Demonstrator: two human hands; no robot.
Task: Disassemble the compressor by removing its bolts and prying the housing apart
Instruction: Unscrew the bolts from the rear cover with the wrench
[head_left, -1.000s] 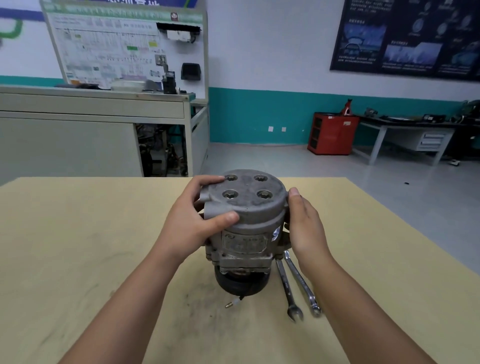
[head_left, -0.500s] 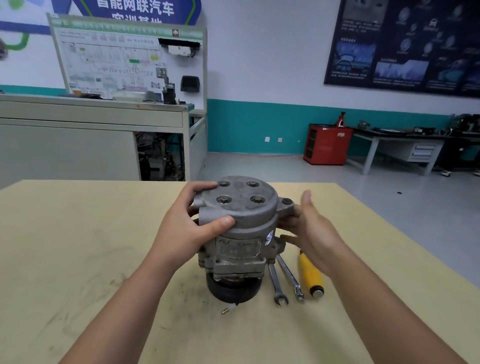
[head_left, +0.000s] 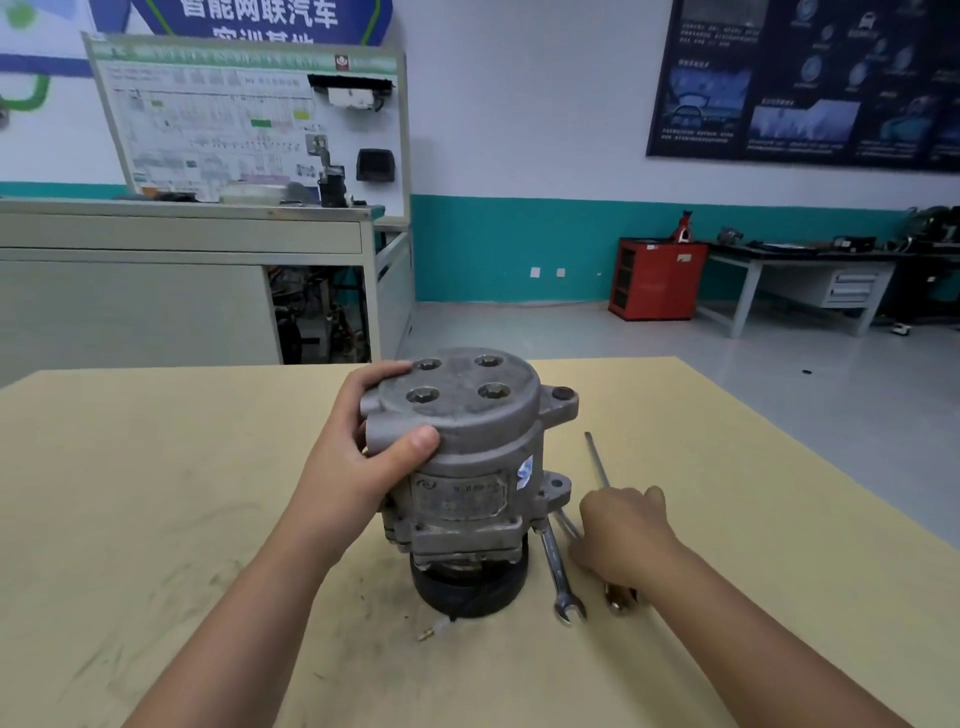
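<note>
Head view, the only view.

Grey cast-metal compressor (head_left: 467, 467) stands upright near the middle of the pale yellow wooden table (head_left: 156, 519), with its black round pulley (head_left: 467, 590) underneath as the foot. This puts the flat end cap on top. The four recessed bolt holes (head_left: 457, 379) therefore face up, open to a tool from above.

Left hand (head_left: 358, 467) grips the upper housing from the left. The thumb presses the front of the cap and the fingers wrap over the back edge. Judgement: this is a steadying hold. The body is tall on a narrow round base and would likely rock or turn under torque.

Right hand (head_left: 621, 530) is low on the table, just right of the compressor and apart from it. It lies knuckles-up over the handle of a long-shafted screwdriver (head_left: 597, 462). The bare shaft runs out beyond the fingers and the handle butt shows below the wrist. The fingers are hidden under the hand, so I cannot tell whether they are closed round the handle or only resting on it.

Silver open-ended wrench (head_left: 558, 571) lies flat between the compressor and the right hand, within easy reach.

Judgement: tool-selection step. No bolt looks withdrawn and the housing seam is shut.
</note>
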